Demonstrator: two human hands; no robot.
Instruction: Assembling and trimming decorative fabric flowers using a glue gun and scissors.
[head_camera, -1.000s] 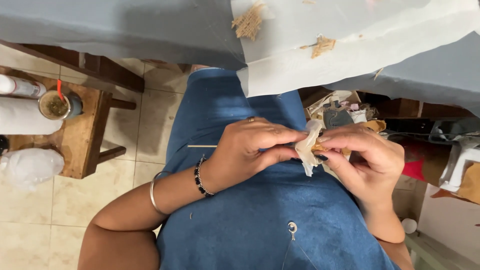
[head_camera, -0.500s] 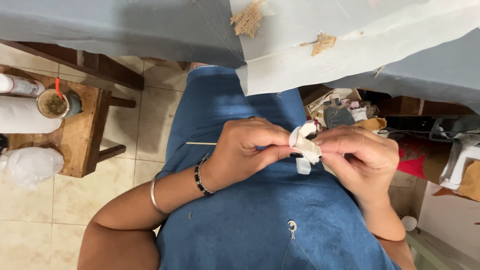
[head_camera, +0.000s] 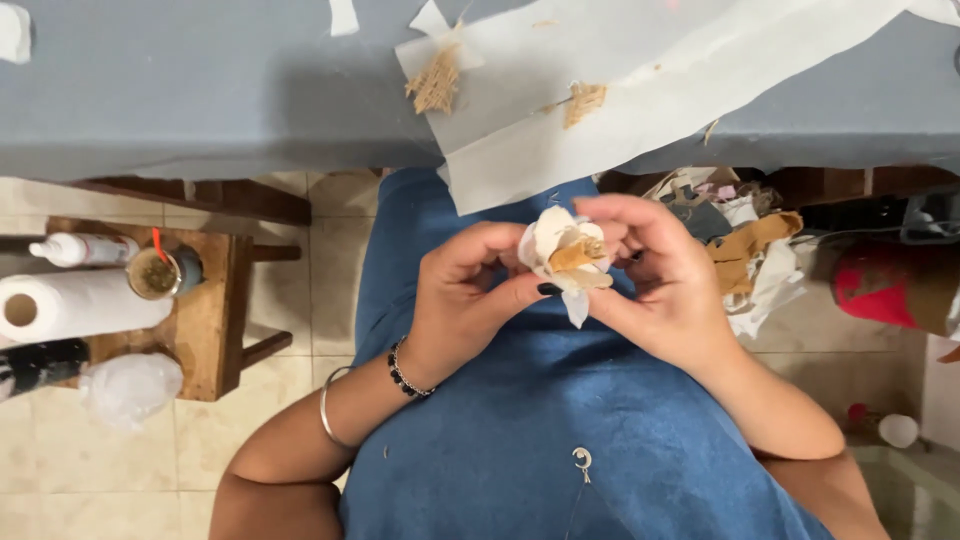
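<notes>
We pinch a small paper flower (head_camera: 566, 256) over our lap.

Our left hand (head_camera: 470, 295) curls in, thumb under the cream petals; our right hand (head_camera: 660, 275) closes its fingers on the other side (wrist bent inward). Both grip it just below the grey table (head_camera: 200, 90) edge, above the blue dress (head_camera: 520, 430).

One cam only, head-worn, looking almost straight down over the person's lap. Close range: both hands, left (head_camera: 465, 300) and right (head_camera: 665, 285), sit mid-frame, w/ the paper flower (head_camera: 563, 255) between them. Frame top catches the grey table (head_camera: 200, 90) edge, so the view faces fwd-down toward the table. Left side takes in a wooden stool (head_camera: 210, 320) on the tile floor (head_camera: 110, 470), farther below. No 2nd view, so no overlap.
</notes>
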